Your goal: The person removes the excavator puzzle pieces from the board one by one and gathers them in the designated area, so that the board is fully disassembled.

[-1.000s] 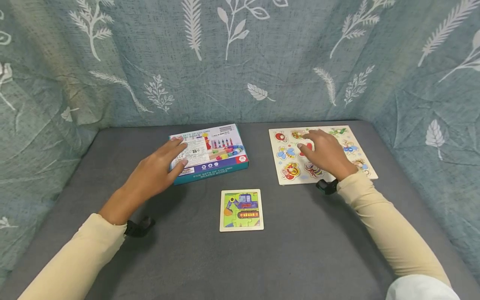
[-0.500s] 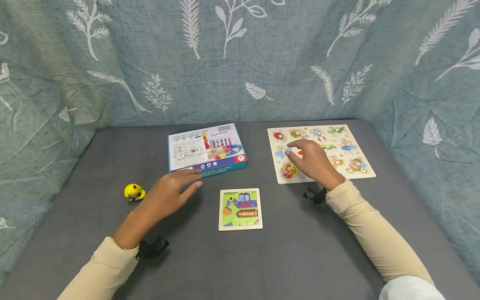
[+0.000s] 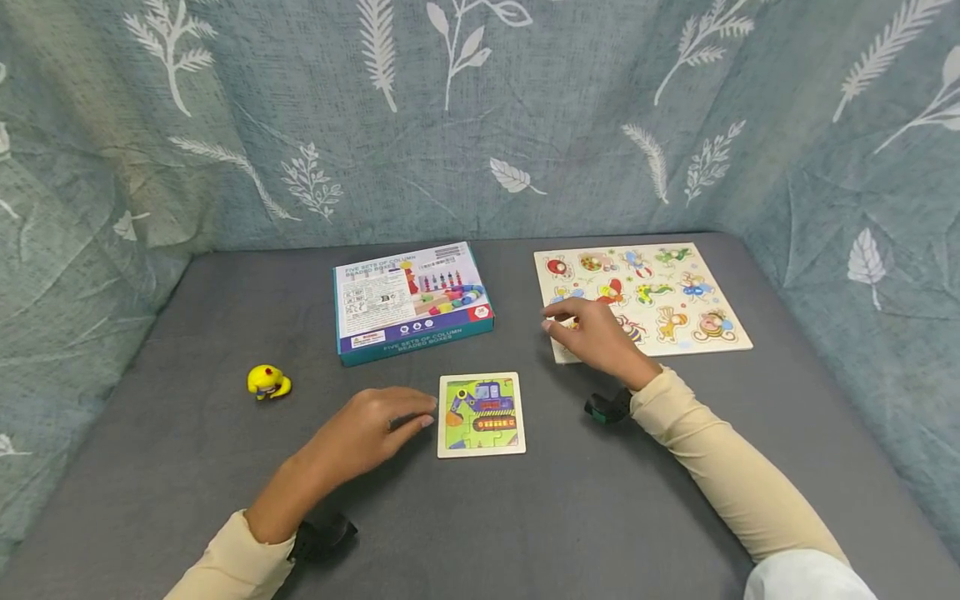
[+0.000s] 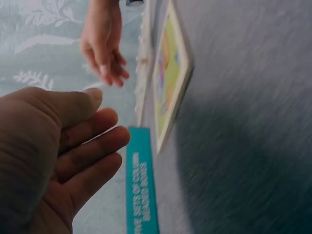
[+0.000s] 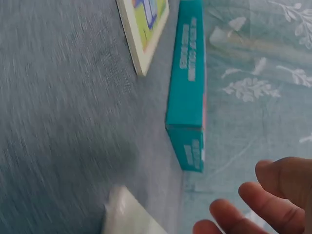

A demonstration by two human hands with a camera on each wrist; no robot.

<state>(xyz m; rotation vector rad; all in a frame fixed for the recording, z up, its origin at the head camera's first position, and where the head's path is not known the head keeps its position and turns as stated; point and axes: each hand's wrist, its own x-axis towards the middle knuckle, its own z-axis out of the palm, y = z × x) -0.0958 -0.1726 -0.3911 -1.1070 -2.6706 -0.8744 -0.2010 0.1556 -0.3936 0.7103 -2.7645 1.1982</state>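
A small square jigsaw puzzle (image 3: 482, 415) with a purple excavator on green lies in a pale wooden frame at the middle of the table. My left hand (image 3: 372, 433) hovers at its left edge, fingers relaxed and holding nothing. In the left wrist view that hand's thumb and fingers are apart, with the puzzle frame beyond them. My right hand (image 3: 597, 337) is above the near left corner of a large wooden insect puzzle board (image 3: 708, 287), covering part of it. Its fingers are loosely bent with nothing between them, as the right wrist view also shows.
A teal and white bead-set box (image 3: 412, 304) lies behind the small puzzle, to the left. A small yellow toy (image 3: 268, 382) stands farther left on the grey table (image 3: 495, 533). A leaf-patterned curtain (image 3: 450, 167) encloses the back and sides.
My left hand has moved from over the box, right and toward me, to the small puzzle, uncovering the yellow toy. My right hand has drawn left and nearer across the insect board.
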